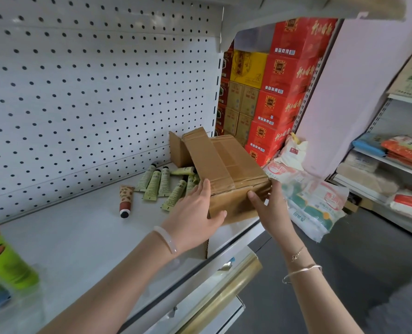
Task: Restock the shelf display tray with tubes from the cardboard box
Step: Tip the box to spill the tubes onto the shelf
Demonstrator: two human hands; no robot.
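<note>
Now the cardboard box (226, 162) is held at its near end on the shelf (91, 232), its long side pointing away to the back. The fingers (203, 189) of the left hand (195, 213) are laid flat together on it; the right hand (270, 206) is curled round its corner. Green tubes (161, 184) are spilled just left, nearest the left hand.

Matt brown cardboard box (226, 169) sealed with glossy tape; smooth painted metal shelf (84, 237); perforated metal back panel (91, 80).
</note>
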